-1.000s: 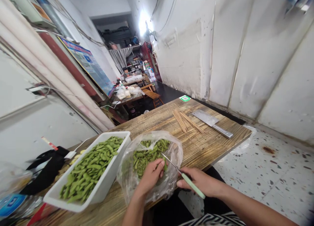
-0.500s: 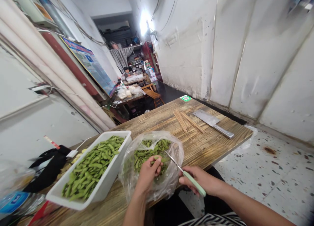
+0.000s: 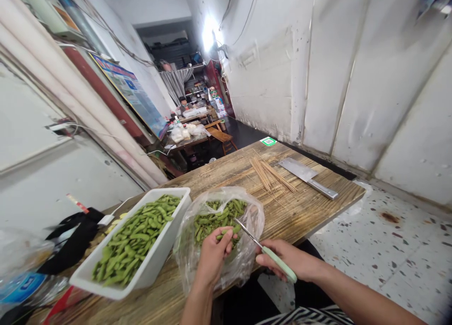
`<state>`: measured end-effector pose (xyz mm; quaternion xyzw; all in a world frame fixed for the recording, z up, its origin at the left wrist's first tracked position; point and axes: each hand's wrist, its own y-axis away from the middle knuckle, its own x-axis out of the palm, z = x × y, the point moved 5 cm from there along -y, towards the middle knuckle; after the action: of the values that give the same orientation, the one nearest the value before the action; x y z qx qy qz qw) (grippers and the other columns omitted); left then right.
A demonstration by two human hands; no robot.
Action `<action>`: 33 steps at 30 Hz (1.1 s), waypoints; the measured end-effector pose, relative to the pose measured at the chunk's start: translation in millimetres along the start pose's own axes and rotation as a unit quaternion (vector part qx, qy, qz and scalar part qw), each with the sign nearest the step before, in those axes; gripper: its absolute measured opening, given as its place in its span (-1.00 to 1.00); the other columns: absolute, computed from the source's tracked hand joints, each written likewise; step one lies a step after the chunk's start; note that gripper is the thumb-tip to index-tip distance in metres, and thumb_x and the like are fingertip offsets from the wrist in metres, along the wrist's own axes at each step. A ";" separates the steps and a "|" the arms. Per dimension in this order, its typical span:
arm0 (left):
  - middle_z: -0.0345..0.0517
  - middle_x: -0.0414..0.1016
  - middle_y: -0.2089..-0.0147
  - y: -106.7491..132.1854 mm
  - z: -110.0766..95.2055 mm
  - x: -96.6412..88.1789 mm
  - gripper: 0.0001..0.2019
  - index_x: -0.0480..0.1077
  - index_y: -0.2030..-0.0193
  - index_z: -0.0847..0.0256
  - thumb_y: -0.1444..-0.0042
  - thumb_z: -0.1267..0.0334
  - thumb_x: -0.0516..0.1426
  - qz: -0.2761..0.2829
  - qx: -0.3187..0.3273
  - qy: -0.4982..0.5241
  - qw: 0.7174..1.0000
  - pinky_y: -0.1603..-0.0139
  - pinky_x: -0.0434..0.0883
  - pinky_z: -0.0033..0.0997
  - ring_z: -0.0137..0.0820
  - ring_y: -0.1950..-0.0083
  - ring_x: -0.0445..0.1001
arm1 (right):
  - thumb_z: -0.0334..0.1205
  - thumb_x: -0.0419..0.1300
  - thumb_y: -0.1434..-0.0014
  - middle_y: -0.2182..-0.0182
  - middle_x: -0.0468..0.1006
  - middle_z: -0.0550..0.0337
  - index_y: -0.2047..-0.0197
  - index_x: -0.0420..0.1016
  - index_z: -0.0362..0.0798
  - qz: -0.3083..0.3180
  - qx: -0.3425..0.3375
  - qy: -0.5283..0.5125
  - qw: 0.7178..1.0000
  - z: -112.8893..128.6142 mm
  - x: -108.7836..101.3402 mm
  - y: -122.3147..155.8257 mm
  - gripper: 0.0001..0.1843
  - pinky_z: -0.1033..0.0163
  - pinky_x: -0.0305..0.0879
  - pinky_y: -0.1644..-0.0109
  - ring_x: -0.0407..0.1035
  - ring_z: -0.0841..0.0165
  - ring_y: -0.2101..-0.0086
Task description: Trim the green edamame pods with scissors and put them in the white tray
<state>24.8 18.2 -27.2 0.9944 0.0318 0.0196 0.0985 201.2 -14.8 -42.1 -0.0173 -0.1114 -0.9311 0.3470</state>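
Observation:
Between the fingers of my left hand (image 3: 218, 247) is a green edamame pod (image 3: 229, 231), held over a clear plastic bag (image 3: 189, 264). Many loose pods (image 3: 208, 221) fill that bag. My right hand (image 3: 286, 259) grips scissors (image 3: 278, 264) with a pale green handle; their metal blades point up and left, the tips close to the held pod. Whether the blades touch the pod I cannot tell. Left of the bag stands a white plastic tub (image 3: 141, 282) heaped with edamame pods (image 3: 136, 245).
Thin wooden skewers (image 3: 268, 174) and a cleaver (image 3: 307, 177) lie on the wooden table (image 3: 300, 217). A green QR card (image 3: 269, 141) is at its far edge. Far left are a bottle (image 3: 28, 287) and a black bag (image 3: 67, 240). A person (image 3: 183, 105) sits at the back.
The scissor tips have shifted slightly left, closer to the pod in my left hand. The whole view has moved a little; both hands keep their holds.

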 end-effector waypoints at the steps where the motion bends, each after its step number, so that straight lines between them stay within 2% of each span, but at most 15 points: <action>1: -0.15 0.44 0.49 0.4 -0.2 -0.1 -0.58 0.39 0.25 0.35 0.16 0.05 0.26 0.004 0.000 -0.003 1.000 0.62 -0.01 -0.60 -0.65 0.62 0.12 | 0.16 0.14 -0.08 0.67 0.16 0.45 0.24 0.29 -0.09 -0.006 0.000 0.008 1.000 0.5 -0.3 0.2 -0.55 0.49 0.00 0.69 0.06 0.59 0.71; 6: -0.17 0.43 0.49 2.4 3.6 -0.6 -0.58 0.37 0.26 0.34 0.13 0.01 0.23 0.025 -0.014 -0.006 1.000 0.63 -0.09 -0.59 -0.66 0.63 0.06 | 0.09 0.16 -0.09 0.67 0.18 0.42 0.36 0.30 -0.11 -0.035 0.010 0.064 0.997 6.4 2.2 2.5 -0.62 0.48 -0.04 0.66 0.09 0.59 0.69; 10: -0.17 0.43 0.47 7.2 5.4 -6.3 -0.60 0.36 0.27 0.32 0.11 -0.01 0.21 0.009 -0.008 -0.010 1.000 0.63 -0.08 -0.58 -0.65 0.64 0.06 | 0.06 0.17 -0.08 0.70 0.19 0.40 0.44 0.28 -0.11 -0.053 0.031 0.093 0.994 4.5 2.4 1.6 -0.63 0.47 -0.06 0.68 0.09 0.59 0.71; 13: -0.19 0.39 0.50 9.4 -3.2 -30.8 -0.60 0.35 0.23 0.29 0.07 -0.02 0.17 -0.053 0.033 -0.042 0.997 0.59 0.04 -0.57 -0.59 0.61 0.14 | 0.10 0.16 -0.06 0.73 0.14 0.44 0.42 0.27 -0.10 -0.048 0.036 0.096 0.994 -3.7 -1.2 -1.3 -0.61 0.47 -0.04 0.71 0.04 0.58 0.75; 15: -0.20 0.38 0.50 12.5 -20.3 -63.9 -0.62 0.34 0.18 0.26 0.00 -0.01 0.11 -0.146 0.097 -0.102 0.979 0.52 0.14 -0.52 -0.52 0.55 0.23 | 0.14 0.14 -0.05 0.74 0.13 0.45 0.38 0.27 -0.09 -0.037 0.036 0.094 0.994 -9.9 -4.4 -2.7 -0.58 0.48 -0.03 0.74 0.02 0.58 0.77; 16: -0.20 0.37 0.50 15.9 -32.3 -84.7 -0.65 0.34 0.16 0.24 -0.04 0.01 0.07 -0.211 0.133 -0.148 0.957 0.47 0.19 -0.49 -0.48 0.52 0.26 | 0.16 0.13 -0.06 0.73 0.12 0.46 0.36 0.27 -0.09 -0.028 0.036 0.088 0.995 -12.6 -5.6 -2.8 -0.56 0.48 -0.03 0.75 0.00 0.59 0.77; 17: -0.19 0.37 0.48 20.7 -45.9 -106.9 -0.67 0.33 0.14 0.23 -0.07 0.04 0.03 -0.284 0.170 -0.200 0.922 0.42 0.23 -0.44 -0.44 0.48 0.29 | 0.17 0.12 -0.06 0.72 0.13 0.46 0.34 0.28 -0.10 -0.022 0.036 0.086 0.995 -14.8 -6.8 -2.4 -0.55 0.49 -0.03 0.76 0.00 0.59 0.77; 20: -0.15 0.37 0.43 37.3 -85.5 -169.2 -0.73 0.32 0.12 0.22 -0.14 0.17 -0.06 -0.495 0.219 -0.366 0.757 0.24 0.26 -0.28 -0.31 0.36 0.34 | 0.18 0.12 -0.06 0.69 0.14 0.44 0.27 0.30 -0.11 -0.022 0.027 0.102 0.994 -17.4 -10.5 0.6 -0.53 0.49 -0.02 0.76 0.02 0.59 0.76; 21: -0.12 0.36 0.41 39.5 -95.9 -185.8 -0.74 0.31 0.11 0.23 -0.15 0.21 -0.08 -0.537 0.221 -0.395 0.712 0.20 0.26 -0.24 -0.27 0.32 0.35 | 0.18 0.11 -0.07 0.69 0.14 0.44 0.26 0.31 -0.12 -0.025 0.026 0.110 0.993 -17.3 -11.4 1.7 -0.52 0.49 -0.02 0.75 0.03 0.59 0.76; 22: -0.09 0.36 0.39 39.0 -104.8 -199.9 -0.74 0.30 0.11 0.25 -0.14 0.25 -0.10 -0.564 0.222 -0.412 0.680 0.18 0.26 -0.22 -0.25 0.29 0.35 | 0.18 0.11 -0.07 0.69 0.14 0.44 0.25 0.32 -0.12 -0.027 0.025 0.118 0.992 -16.8 -11.9 2.8 -0.52 0.48 -0.01 0.74 0.03 0.58 0.76; 23: -0.07 0.35 0.37 35.7 -112.4 -211.1 -0.74 0.30 0.12 0.27 -0.14 0.28 -0.10 -0.578 0.222 -0.422 0.662 0.17 0.26 -0.20 -0.23 0.28 0.35 | 0.18 0.11 -0.07 0.70 0.15 0.43 0.25 0.34 -0.13 -0.028 0.024 0.128 0.991 -15.8 -12.1 3.6 -0.52 0.47 -0.01 0.73 0.03 0.58 0.75; 25: -0.04 0.35 0.34 21.1 -125.4 -222.4 -0.75 0.30 0.13 0.28 -0.13 0.33 -0.12 -0.573 0.231 -0.444 0.649 0.15 0.27 -0.19 -0.23 0.25 0.36 | 0.16 0.12 -0.07 0.69 0.20 0.39 0.28 0.37 -0.15 -0.035 0.015 0.152 0.988 -12.0 -12.0 4.2 -0.52 0.45 -0.01 0.69 0.05 0.57 0.74; 27: 0.01 0.37 0.27 -3.0 -137.7 -216.3 -0.73 0.28 0.10 0.30 -0.14 0.37 -0.14 -0.527 0.261 -0.497 0.638 0.12 0.28 -0.20 -0.22 0.19 0.36 | 0.12 0.15 -0.06 0.68 0.26 0.35 0.33 0.40 -0.16 -0.045 -0.003 0.175 0.984 -6.5 -11.3 3.8 -0.56 0.44 0.00 0.65 0.07 0.56 0.70; 30: 0.13 0.37 0.14 -49.9 -149.2 -184.6 -0.68 0.26 0.05 0.34 -0.11 0.46 -0.17 -0.406 0.308 -0.614 0.603 0.03 0.26 -0.20 -0.21 0.07 0.33 | 0.05 0.17 -0.06 0.65 0.29 0.33 0.36 0.43 -0.16 -0.060 -0.027 0.200 0.978 0.9 -9.6 3.4 -0.62 0.43 0.01 0.61 0.10 0.55 0.66; 33: 0.17 0.38 0.13 -95.9 -144.1 -154.5 -0.66 0.30 0.07 0.38 -0.03 0.52 -0.14 -0.276 0.279 -0.721 0.571 0.02 0.23 -0.23 -0.19 0.05 0.32 | 0.01 0.18 -0.06 0.65 0.28 0.34 0.36 0.45 -0.14 -0.071 -0.032 0.219 0.973 4.4 -9.0 5.7 -0.66 0.43 0.01 0.59 0.11 0.54 0.65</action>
<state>-141.5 129.6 90.0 0.6007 0.2270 -0.7420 -0.1926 211.5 -12.3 -37.6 0.1842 -0.0033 -0.9374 0.2957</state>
